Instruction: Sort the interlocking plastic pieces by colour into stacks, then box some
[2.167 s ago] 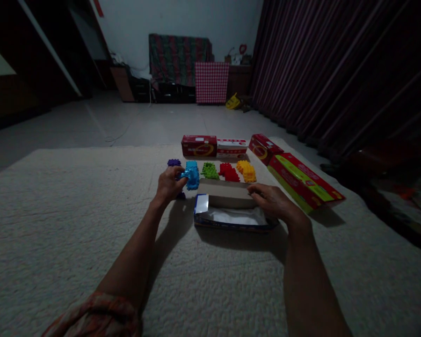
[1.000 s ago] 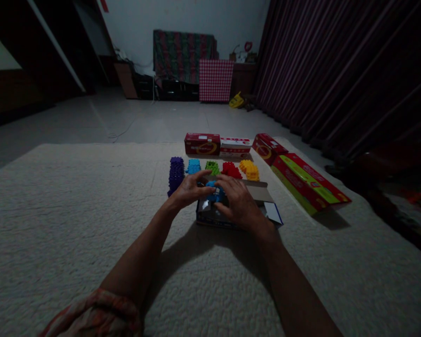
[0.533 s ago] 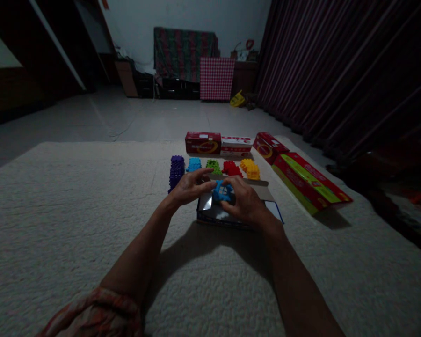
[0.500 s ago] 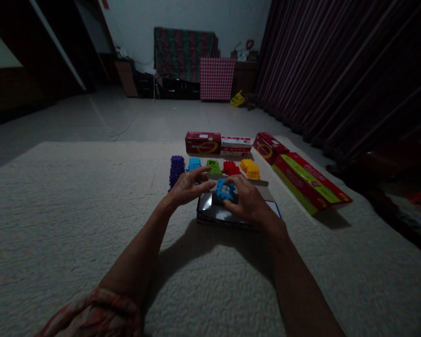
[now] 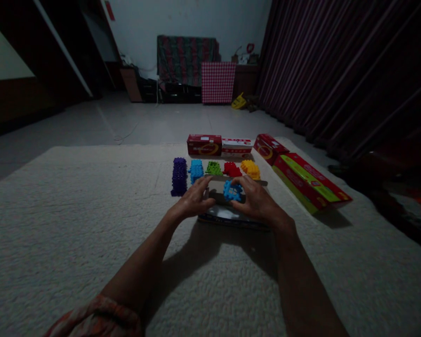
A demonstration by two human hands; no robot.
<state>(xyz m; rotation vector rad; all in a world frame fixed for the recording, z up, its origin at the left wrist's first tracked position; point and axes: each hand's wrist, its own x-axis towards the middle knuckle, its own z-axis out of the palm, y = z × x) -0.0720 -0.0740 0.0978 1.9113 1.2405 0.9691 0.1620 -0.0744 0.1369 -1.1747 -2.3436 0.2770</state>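
In my right hand (image 5: 257, 199), thumb and fingers grip a light-blue plastic building block (image 5: 232, 191) with knobby edges and a window-like lattice. My left hand (image 5: 193, 199) is at the left end of an open carton (image 5: 235, 221), thumb and fingers apart; whether it touches the carton I cannot tell. The carton's raised flap (image 5: 215, 188) stands behind the held block. Just beyond are rows of blocks: purple (image 5: 178, 175), light blue (image 5: 196, 169), green (image 5: 214, 168), red (image 5: 232, 169) and yellow (image 5: 250, 169). My hands partly cover the carton.
A dark red box (image 5: 204, 145) and a white-and-red box (image 5: 236, 147) stand behind the blocks. Another red box (image 5: 270, 149) and a long red-and-green box (image 5: 310, 182) lie to the right. Everything rests on a pale quilted mat (image 5: 101, 220). A dark curtain (image 5: 312, 70) hangs at right.
My right hand has shifted slightly right with the light-blue block, which has turned a little. My left hand has lowered toward the carton's left end, its fingers bending downward.
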